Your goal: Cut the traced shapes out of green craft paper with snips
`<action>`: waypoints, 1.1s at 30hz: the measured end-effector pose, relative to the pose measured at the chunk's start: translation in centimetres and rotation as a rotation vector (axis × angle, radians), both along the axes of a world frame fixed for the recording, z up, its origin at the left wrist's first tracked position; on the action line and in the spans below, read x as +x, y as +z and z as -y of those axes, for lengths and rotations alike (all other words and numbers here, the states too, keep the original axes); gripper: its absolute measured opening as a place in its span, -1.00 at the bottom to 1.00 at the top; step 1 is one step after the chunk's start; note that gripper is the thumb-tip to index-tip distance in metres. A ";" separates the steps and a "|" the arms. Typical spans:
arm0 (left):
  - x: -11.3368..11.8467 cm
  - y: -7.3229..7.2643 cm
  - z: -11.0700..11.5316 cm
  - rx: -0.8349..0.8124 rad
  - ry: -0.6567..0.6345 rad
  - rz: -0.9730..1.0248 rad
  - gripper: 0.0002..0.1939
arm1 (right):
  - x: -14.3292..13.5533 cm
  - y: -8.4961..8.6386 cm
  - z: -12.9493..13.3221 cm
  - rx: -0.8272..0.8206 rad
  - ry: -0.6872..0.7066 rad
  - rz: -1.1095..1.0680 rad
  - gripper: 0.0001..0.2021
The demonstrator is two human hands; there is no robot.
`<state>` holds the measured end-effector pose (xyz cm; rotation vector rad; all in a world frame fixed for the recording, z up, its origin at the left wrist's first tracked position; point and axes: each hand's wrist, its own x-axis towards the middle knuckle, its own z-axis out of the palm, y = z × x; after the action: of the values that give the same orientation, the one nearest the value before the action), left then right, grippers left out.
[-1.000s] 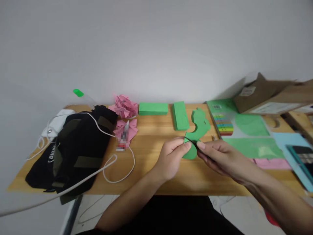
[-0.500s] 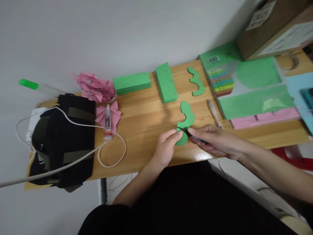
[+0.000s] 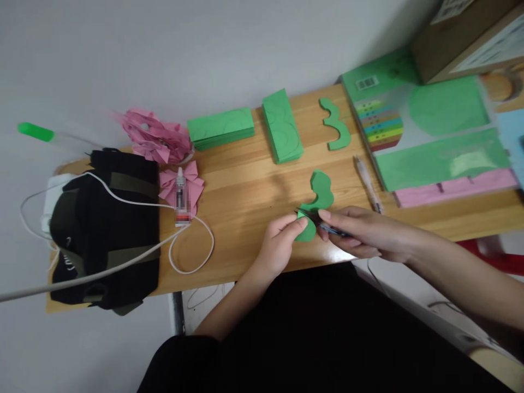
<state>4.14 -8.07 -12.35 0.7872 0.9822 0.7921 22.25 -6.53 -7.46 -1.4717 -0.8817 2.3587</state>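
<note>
Indoors, a left hand (image 3: pixel 280 243) pinches a wavy green cutout (image 3: pixel 323 189) while the right hand (image 3: pixel 364 229) grips what appear to be scissors (image 3: pixel 310 216).

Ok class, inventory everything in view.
Held paper cutout: 1, green, left hand
Scissors: 1, dark, right hand
Loose cutout: 1, green, back right
Paper stacks: 2, green, back centre
Paper bundle: 1, pink, back left
Folded paper: 1, pink, under tube
Tube: 1, white, left
Pen: 1, whitish, right
Paper pack: 1, mostly green, right
Paper strip: 1, pink, beside pack
Sheet: 1, blue, right
Cardboard box: 1, brown, back right
Roll: 1, brownish, right
Bag: 1, black, left
Block: 1, white, left
Cables: several, white, left
Stick: 1, green-tipped, left
Unclear object: 1, red, lower right
Table: 1, wooden, centre
Wall: 1, grey, behind
Left hand: 1, bare, centre
Right hand: 1, bare, centre
Clothing: 1, black, bottom
</note>
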 end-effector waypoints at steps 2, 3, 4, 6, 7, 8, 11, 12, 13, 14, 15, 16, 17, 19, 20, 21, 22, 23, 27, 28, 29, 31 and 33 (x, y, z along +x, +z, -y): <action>-0.1 0.1 0.2 -0.004 0.000 -0.005 -0.69 | 0.2 0.0 0.2 0.003 0.009 -0.023 -0.47; -0.1 0.2 0.2 -0.006 0.001 -0.007 -0.68 | 0.3 0.1 0.2 -0.002 0.009 -0.034 -0.47; -0.2 0.3 0.3 -0.007 0.002 -0.008 -0.68 | 0.4 0.3 0.3 -0.010 0.009 -0.045 -0.47; -0.4 0.5 0.3 -0.007 0.002 -0.003 -0.70 | 0.6 0.9 0.4 -0.026 0.007 -0.067 -0.48; -0.5 0.7 0.3 -0.007 0.000 0.002 -0.71 | 0.6 1.3 0.5 -0.030 0.002 -0.075 -0.51; -0.6 1.0 0.2 -0.006 -0.004 0.008 -0.72 | 0.7 1.7 0.6 -0.034 -0.004 -0.082 -0.54; -0.9 1.8 0.1 0.015 -0.037 0.061 -0.74 | 0.5 2.7 1.1 -0.042 -0.039 -0.098 -0.60; -1.0 2.1 0.0 0.030 -0.050 0.092 -0.75 | 0.4 2.9 1.3 -0.045 -0.052 -0.110 -0.61; -1.2 2.4 0.0 0.046 -0.063 0.125 -0.75 | 0.3 3.0 1.5 -0.044 -0.067 -0.123 -0.61; -1.3 2.6 0.0 0.061 -0.073 0.156 -0.76 | 0.3 3.1 1.7 -0.042 -0.080 -0.140 -0.61; -1.4 2.9 0.0 0.075 -0.080 0.179 -0.76 | 0.2 3.0 1.9 -0.041 -0.092 -0.159 -0.61; -1.5 3.1 0.0 0.087 -0.084 0.191 -0.77 | 0.2 3.0 2.1 -0.041 -0.101 -0.176 -0.61; -1.6 3.3 0.1 0.098 -0.088 0.196 -0.77 | 0.1 2.9 2.3 -0.044 -0.111 -0.193 -0.62; -1.8 3.5 0.3 0.119 -0.088 0.191 -0.75 | 0.2 2.8 2.6 -0.070 -0.135 -0.220 -0.61; -1.8 3.6 0.3 0.122 -0.085 0.178 -0.75 | 0.2 2.8 2.8 -0.086 -0.149 -0.233 -0.61; -1.8 3.7 0.4 0.117 -0.082 0.159 -0.74 | 0.1 2.8 2.9 -0.100 -0.162 -0.244 -0.61; -1.8 3.8 0.5 0.106 -0.075 0.139 -0.73 | 0.1 2.8 2.9 -0.112 -0.172 -0.253 -0.60; -1.8 3.9 0.5 0.093 -0.067 0.120 -0.72 | 0.1 2.9 3.0 -0.121 -0.178 -0.261 -0.59; -1.6 4.0 0.6 0.072 -0.057 0.109 -0.71 | 0.0 3.3 3.0 -0.136 -0.203 -0.263 -0.61; -1.6 4.1 0.6 0.077 -0.058 0.109 -0.71 | 0.0 3.4 3.0 -0.132 -0.206 -0.269 -0.62; -1.6 4.2 0.5 0.084 -0.060 0.104 -0.71 | 0.0 3.4 2.9 -0.124 -0.204 -0.275 -0.64; -1.5 4.4 0.4 0.094 -0.063 0.088 -0.71 | 0.0 3.4 2.8 -0.116 -0.205 -0.278 -0.66; -1.4 4.6 0.3 0.091 -0.066 0.079 -0.72 | 0.1 3.4 2.7 -0.112 -0.211 -0.259 -0.66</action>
<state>2.74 -8.40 -7.73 0.8564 0.8505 0.8091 22.37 -9.20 -4.02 -1.1920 -0.5126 2.3983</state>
